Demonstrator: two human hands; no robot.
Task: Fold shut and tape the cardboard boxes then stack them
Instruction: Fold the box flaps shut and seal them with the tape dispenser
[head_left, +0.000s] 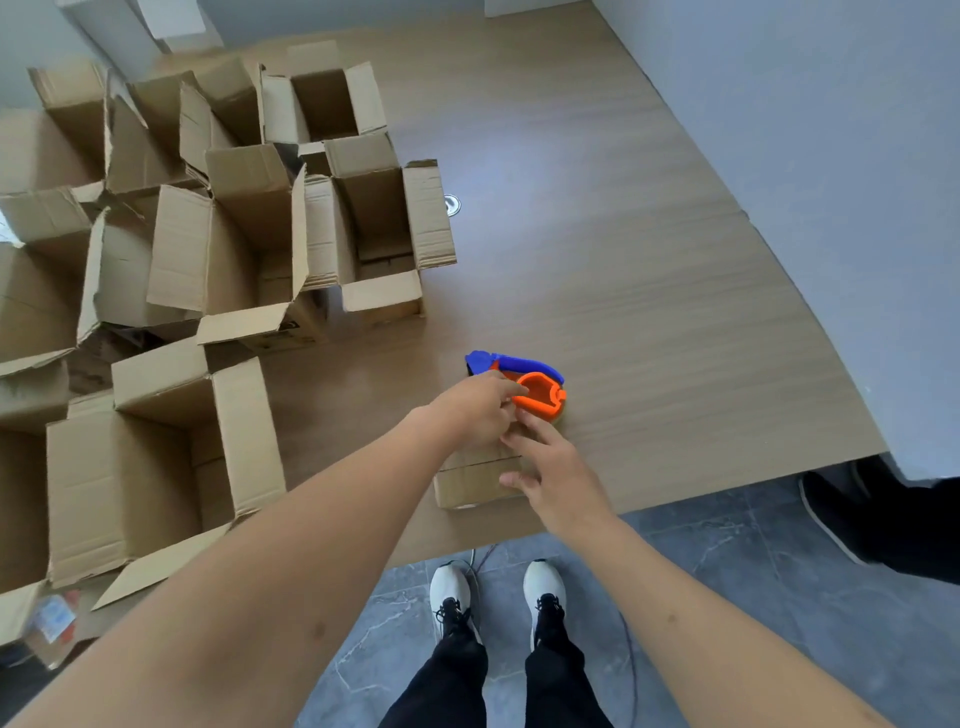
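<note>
An orange and blue tape dispenser (535, 387) lies on the wooden platform (649, 291), just beyond a small closed cardboard box (467, 486) near the platform's front edge. My left hand (475, 410) reaches over that box, and its curled fingers pinch the dispenser's orange rim. My right hand (550, 462) hovers over the box right beside the dispenser, fingers spread and relaxed, holding nothing. Several open cardboard boxes stand at the left with flaps up; the nearest (156, 467) is large.
More open boxes (358, 218) crowd the platform's left and back. A grey wall (831, 182) runs along the right. My white shoes (496, 592) stand on dark floor tiles; another person's dark shoe (841, 514) is at the right. A plastic bag (49, 623) lies bottom left.
</note>
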